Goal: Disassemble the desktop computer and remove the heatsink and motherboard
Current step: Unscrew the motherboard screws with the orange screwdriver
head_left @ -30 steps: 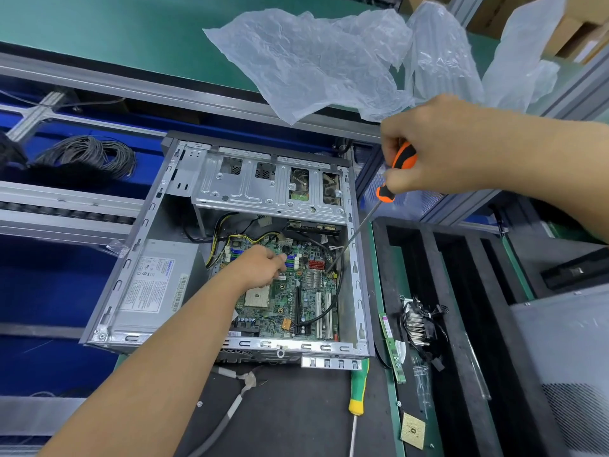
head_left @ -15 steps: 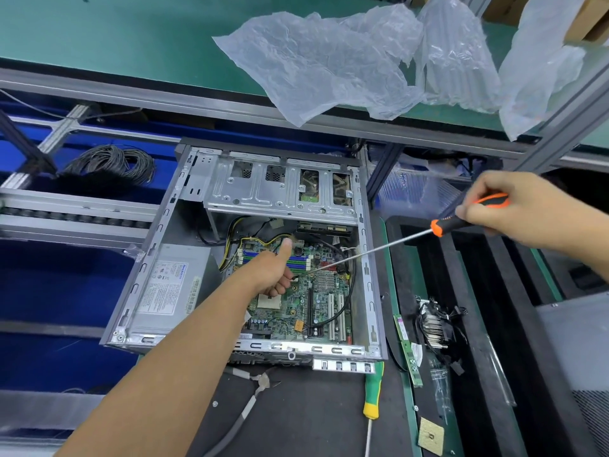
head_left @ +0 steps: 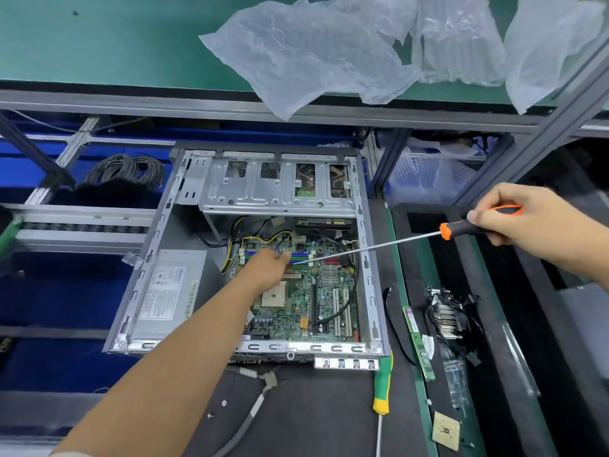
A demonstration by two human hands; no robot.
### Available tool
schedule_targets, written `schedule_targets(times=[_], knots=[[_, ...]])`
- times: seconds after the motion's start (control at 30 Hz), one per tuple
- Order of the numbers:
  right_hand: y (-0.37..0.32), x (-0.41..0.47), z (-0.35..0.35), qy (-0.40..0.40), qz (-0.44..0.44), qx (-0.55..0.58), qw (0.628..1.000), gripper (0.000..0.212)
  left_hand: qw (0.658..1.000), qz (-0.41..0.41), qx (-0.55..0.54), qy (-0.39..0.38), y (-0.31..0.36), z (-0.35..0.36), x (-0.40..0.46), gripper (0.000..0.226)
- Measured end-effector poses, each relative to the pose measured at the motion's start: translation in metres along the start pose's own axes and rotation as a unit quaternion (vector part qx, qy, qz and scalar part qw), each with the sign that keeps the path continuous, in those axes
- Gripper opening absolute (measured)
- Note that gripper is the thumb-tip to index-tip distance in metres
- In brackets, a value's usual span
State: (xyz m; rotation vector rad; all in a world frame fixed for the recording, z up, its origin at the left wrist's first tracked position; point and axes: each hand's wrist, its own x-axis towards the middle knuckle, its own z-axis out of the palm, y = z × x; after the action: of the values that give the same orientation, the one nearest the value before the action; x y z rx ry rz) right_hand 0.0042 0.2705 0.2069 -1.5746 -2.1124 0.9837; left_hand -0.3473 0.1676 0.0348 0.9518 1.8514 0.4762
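1. Inside the open computer case (head_left: 369,258), motherboard (head_left: 316,291) still seated; CPU socket (head_left: 273,294) bare.
2. Heatsink (head_left: 448,319) out, lying in black foam tray (head_left: 412,219) right of case, beside RAM stick (head_left: 417,341).
3. Left hand (head_left: 267,268) on board by RAM slots; grip hidden, cannot tell.
4. Right hand (head_left: 534,222) grip wrapped round orange screwdriver (head_left: 461,229).
5. Remaining, likely: free and lift board.

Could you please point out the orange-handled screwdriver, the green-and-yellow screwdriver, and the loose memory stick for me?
Orange-handled screwdriver (head_left: 461,228), head view, on the handle's black grip near the shaft.
Green-and-yellow screwdriver (head_left: 382,384), head view, on the green part of its handle.
Memory stick (head_left: 418,341), head view, on the middle of its green board.
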Motion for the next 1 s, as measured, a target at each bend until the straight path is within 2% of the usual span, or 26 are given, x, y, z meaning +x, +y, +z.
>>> schedule_targets(times=[0.1,0.23,0.33,0.47,0.63,0.73,0.83,0.9,0.93,1.0], knots=[[0.003,0.001,-0.004,0.025,-0.005,0.000,1.000,0.021,0.993,0.052,0.103,0.023,0.001,0.001,0.002,0.022],[0.005,0.001,-0.002,0.046,-0.009,-0.009,0.999,0.022,0.951,0.114,0.286,0.039,0.016,0.012,-0.002,0.019],[0.003,0.001,0.000,0.048,-0.012,-0.008,0.999,0.019,0.915,0.108,0.387,0.044,0.026,0.022,-0.004,0.028],[0.002,-0.001,0.003,0.060,-0.016,-0.008,0.998,0.014,0.891,0.102,0.440,0.051,0.026,0.029,-0.001,0.034],[0.004,-0.002,0.006,0.055,-0.018,-0.011,0.998,0.011,0.882,0.121,0.451,0.072,0.021,0.034,0.003,0.024],[0.006,-0.001,0.006,0.057,-0.023,-0.013,0.998,0.013,0.922,0.122,0.363,0.050,0.016,0.029,0.007,0.016],[0.008,0.002,0.004,0.061,-0.029,-0.006,0.998,0.023,0.977,0.084,0.193,0.027,0.013,0.016,0.008,0.019],[0.008,0.005,0.000,0.069,-0.026,0.007,0.997,0.031,0.997,0.041,0.060,0.027,0.014,0.004,0.005,0.024],[0.009,0.006,-0.001,0.071,-0.024,0.017,0.997,0.035,0.999,0.014,-0.037,0.019,0.016,-0.003,0.003,0.022],[0.008,0.008,-0.005,0.075,-0.018,0.030,0.997,0.041,0.964,-0.038,-0.262,-0.020,0.019,-0.015,-0.001,0.015]])
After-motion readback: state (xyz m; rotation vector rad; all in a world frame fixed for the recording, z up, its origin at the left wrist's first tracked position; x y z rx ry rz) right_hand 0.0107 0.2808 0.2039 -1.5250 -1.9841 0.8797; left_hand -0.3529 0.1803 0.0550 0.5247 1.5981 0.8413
